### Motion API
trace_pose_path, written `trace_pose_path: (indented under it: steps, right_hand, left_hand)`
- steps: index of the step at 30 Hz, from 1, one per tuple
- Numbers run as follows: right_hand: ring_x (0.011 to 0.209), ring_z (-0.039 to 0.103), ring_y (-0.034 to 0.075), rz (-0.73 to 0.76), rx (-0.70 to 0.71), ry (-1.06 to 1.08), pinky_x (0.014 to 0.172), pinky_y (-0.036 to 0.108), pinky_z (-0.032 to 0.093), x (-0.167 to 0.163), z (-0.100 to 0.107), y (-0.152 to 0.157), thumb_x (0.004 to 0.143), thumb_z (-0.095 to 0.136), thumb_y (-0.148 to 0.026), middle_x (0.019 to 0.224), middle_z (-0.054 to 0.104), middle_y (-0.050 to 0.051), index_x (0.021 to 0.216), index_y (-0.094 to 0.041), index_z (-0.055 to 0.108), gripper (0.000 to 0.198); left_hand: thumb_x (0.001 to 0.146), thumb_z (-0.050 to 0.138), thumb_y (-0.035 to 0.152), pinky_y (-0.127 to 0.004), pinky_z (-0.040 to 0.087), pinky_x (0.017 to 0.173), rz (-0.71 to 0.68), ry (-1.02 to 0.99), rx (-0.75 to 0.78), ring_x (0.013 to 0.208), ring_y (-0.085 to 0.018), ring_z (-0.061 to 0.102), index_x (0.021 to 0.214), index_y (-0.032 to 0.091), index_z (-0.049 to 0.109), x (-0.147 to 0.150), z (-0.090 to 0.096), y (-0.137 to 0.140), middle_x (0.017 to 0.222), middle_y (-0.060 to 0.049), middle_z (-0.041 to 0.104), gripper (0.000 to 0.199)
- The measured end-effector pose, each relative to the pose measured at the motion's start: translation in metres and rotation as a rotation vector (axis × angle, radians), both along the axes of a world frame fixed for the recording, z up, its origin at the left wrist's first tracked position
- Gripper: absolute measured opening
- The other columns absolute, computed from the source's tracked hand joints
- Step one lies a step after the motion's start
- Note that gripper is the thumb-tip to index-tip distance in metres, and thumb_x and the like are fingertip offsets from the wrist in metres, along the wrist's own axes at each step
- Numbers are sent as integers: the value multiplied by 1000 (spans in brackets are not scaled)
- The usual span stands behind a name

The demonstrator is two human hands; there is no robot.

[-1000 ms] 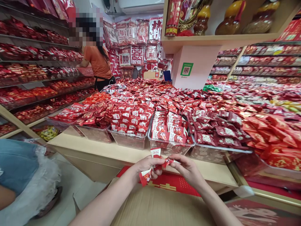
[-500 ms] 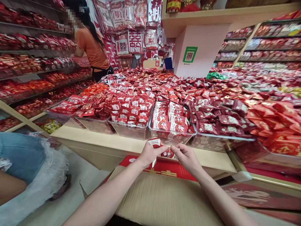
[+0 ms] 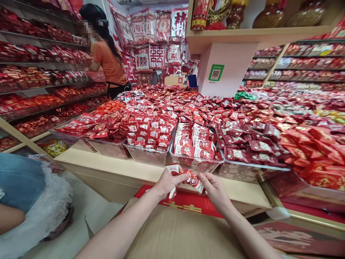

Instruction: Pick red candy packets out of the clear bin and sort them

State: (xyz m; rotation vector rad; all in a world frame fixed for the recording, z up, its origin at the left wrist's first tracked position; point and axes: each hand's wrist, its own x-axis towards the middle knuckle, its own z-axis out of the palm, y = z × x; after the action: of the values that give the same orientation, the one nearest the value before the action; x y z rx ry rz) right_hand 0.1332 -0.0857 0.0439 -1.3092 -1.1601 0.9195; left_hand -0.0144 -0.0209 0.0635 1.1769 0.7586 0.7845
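Note:
My left hand is closed around small red-and-white sweet packets; one packet sticks up above its fingers, and a white edge pokes out below. Between my two hands a red-and-white sweet packet with printed cartoon figures is stretched out. My right hand pinches its right end between thumb and fingers. Just beyond my hands stands a clear plastic bin, where similar packets are stacked in rows.
A cardboard box and a red box lie beneath my forearms. Clear bins of red packets cover the wooden counter. A person in orange stands by the left shelves. Another person's denim-clad body is close at left.
The view has tilted up, so the counter sits slightly lower. The packet between my hands has turned, showing more of its printed face and its white right end.

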Motion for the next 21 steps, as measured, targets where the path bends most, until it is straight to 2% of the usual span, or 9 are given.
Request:
trace_pose_path:
  steps: [3, 7, 10, 13, 15, 17, 19, 21]
  right_hand:
    - [44, 42, 10, 11, -11, 46, 44, 23, 33, -1, 1, 0, 77, 47, -48, 46, 48, -4, 57, -18, 49, 36]
    - [46, 41, 10, -79, -2, 92, 44, 23, 33, -3, 1, 1, 76, 49, -48, 48, 48, -3, 59, -18, 51, 34]
    - [47, 41, 10, -134, 6, 113, 44, 23, 34, -5, 1, 1, 76, 49, -48, 50, 47, -3, 59, -18, 51, 35]
    - [47, 41, 11, -93, -16, 111, 45, 23, 35, -6, 1, 2, 76, 49, -47, 49, 47, -2, 57, -17, 51, 36]
    - [54, 48, 13, -44, -20, 92, 51, 24, 39, -5, 0, 3, 76, 49, -46, 57, 55, 0, 65, -16, 56, 33]
    - [69, 55, 17, -6, 18, 55, 60, 27, 43, -3, 0, 4, 74, 54, -43, 78, 62, 4, 90, -17, 58, 31]
    - [79, 56, 18, 48, 55, -16, 66, 29, 44, -2, -1, 4, 71, 60, -38, 92, 62, 7, 108, -19, 52, 42]
    - [75, 56, 18, 117, 39, -79, 65, 29, 44, -2, -1, 4, 71, 60, -37, 88, 63, 7, 101, -19, 56, 35]
  left_hand:
    - [58, 70, 35, -16, 26, 39, 15, -3, -14, 44, -4, 36, 67, 16, 39, -2, -5, 4, 52, 8, 42, 37]
    - [60, 68, 39, -17, 25, 41, -23, -32, -12, 48, -6, 41, 67, 16, 40, -1, -11, 1, 54, 5, 46, 37]
    - [59, 70, 35, -17, 29, 47, -21, -42, 49, 51, -5, 41, 66, 15, 41, 2, -9, -6, 56, 5, 48, 36]
    - [63, 67, 33, -18, 34, 56, 5, 1, 104, 56, -5, 43, 65, 14, 44, 3, -4, -10, 58, 4, 49, 30]
    - [66, 64, 34, -20, 35, 58, 12, 62, 145, 57, -6, 43, 65, 14, 44, 2, -4, -8, 59, 3, 50, 28]
    - [63, 66, 35, -20, 34, 55, -19, 164, 211, 56, -7, 42, 66, 13, 44, 0, -6, -3, 59, 3, 49, 30]
    - [59, 68, 33, -20, 32, 52, -76, 251, 250, 55, -7, 39, 67, 13, 44, -2, -9, 1, 58, 3, 48, 32]
    - [58, 67, 31, -20, 31, 51, -114, 292, 267, 54, -7, 38, 67, 13, 45, -2, -10, 2, 59, 3, 48, 30]
